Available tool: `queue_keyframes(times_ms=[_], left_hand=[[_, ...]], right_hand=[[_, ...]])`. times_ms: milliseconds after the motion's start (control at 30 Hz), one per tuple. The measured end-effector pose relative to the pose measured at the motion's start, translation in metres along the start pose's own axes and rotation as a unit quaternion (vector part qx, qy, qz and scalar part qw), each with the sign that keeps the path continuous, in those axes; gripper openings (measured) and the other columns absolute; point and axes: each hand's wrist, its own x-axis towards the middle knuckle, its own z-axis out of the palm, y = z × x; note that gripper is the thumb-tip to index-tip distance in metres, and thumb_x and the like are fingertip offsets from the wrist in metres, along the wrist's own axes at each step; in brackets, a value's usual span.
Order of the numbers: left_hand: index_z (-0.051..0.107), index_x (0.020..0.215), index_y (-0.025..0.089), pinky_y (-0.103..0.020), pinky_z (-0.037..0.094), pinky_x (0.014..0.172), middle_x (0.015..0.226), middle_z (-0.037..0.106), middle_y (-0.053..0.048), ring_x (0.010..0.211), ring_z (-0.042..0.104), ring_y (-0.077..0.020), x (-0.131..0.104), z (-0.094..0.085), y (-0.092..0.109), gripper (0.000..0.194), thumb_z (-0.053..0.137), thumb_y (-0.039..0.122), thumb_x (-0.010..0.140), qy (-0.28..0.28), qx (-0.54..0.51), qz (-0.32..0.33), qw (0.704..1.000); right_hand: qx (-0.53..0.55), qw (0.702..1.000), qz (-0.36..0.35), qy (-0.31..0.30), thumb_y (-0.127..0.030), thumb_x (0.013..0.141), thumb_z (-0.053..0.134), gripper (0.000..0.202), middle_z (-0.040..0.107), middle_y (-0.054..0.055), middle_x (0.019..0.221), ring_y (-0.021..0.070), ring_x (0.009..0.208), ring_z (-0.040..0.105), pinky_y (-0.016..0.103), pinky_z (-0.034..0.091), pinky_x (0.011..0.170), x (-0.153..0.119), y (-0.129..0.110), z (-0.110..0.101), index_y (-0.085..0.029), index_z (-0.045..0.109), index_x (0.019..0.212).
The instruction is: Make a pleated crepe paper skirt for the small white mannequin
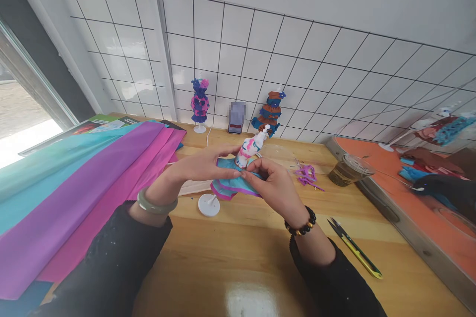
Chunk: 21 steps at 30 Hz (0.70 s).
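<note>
A small white dress form point(250, 149) with pink and blue patches tilts to the right between my hands, its round white base point(208, 205) below. Around its lower part spreads a light-blue skirt point(226, 188) with purple edging, made of thin sheet material. My left hand point(203, 164) pinches the skirt at its upper edge, thumb in front and fingers behind the form. My right hand point(273, 183) pinches the same edge from the right, its thumb tip close to the left thumb. Part of the skirt is hidden behind the fingers.
Coloured sheets point(92, 183) lie at the left. Two dressed forms point(200, 104) and a phone point(236, 119) stand by the tiled wall. Purple scraps point(307, 176), a lidded cup point(349, 169) and yellow thread snips point(355, 247) lie to the right, beside an orange surface point(372, 158).
</note>
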Motion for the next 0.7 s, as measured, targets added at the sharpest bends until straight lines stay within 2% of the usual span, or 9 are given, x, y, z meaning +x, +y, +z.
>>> queue_keyframes(times_ms=[133,267,467,567,700], left_hand=[[0.060,0.114,0.021,-0.035,0.044,0.091,0.111,0.064,-0.004,0.102,0.057,-0.0229,0.004,0.004,0.003,0.044,0.064,0.044,0.077,0.012,0.003,-0.003,1.000],[0.056,0.123,0.024,-0.036,0.042,0.095,0.117,0.063,-0.003,0.108,0.055,-0.0224,0.006,0.004,0.003,0.046,0.061,0.039,0.080,0.011,-0.013,0.007,1.000],[0.054,0.127,0.024,-0.037,0.043,0.093,0.113,0.064,-0.004,0.103,0.057,-0.0211,0.004,0.003,0.005,0.048,0.061,0.029,0.079,0.064,-0.027,-0.017,0.997],[0.048,0.132,0.024,-0.037,0.045,0.091,0.117,0.062,-0.006,0.107,0.055,-0.0224,0.004,0.005,0.004,0.056,0.063,0.029,0.078,0.080,-0.079,-0.018,0.993],[0.043,0.136,0.022,-0.038,0.048,0.089,0.125,0.057,-0.011,0.116,0.052,-0.0255,0.006,0.006,-0.004,0.063,0.067,0.028,0.077,0.070,-0.196,-0.013,0.978]], right_hand=[[-0.004,1.000,-0.001,0.006,-0.040,0.078,0.062,0.021,0.056,0.000,0.065,0.0111,0.056,0.045,0.023,0.034,0.048,0.001,0.002,0.000,-0.019,0.059,0.076],[-0.004,1.000,-0.006,-0.003,-0.039,0.078,0.062,0.020,0.059,0.001,0.069,0.0120,0.058,0.048,0.023,0.036,0.048,0.002,0.002,-0.001,-0.019,0.060,0.079],[-0.022,0.999,0.003,-0.030,-0.034,0.083,0.057,0.015,0.058,-0.001,0.068,0.0115,0.056,0.049,0.024,0.039,0.049,0.002,-0.001,-0.012,-0.020,0.062,0.086],[-0.056,0.997,-0.010,-0.043,-0.030,0.083,0.056,0.014,0.062,0.001,0.076,0.0137,0.065,0.055,0.026,0.044,0.057,0.002,-0.004,-0.023,-0.020,0.064,0.089],[-0.099,0.993,-0.020,-0.055,-0.028,0.081,0.059,0.016,0.066,0.002,0.082,0.0163,0.074,0.059,0.029,0.046,0.065,-0.001,-0.008,-0.038,-0.020,0.064,0.093]])
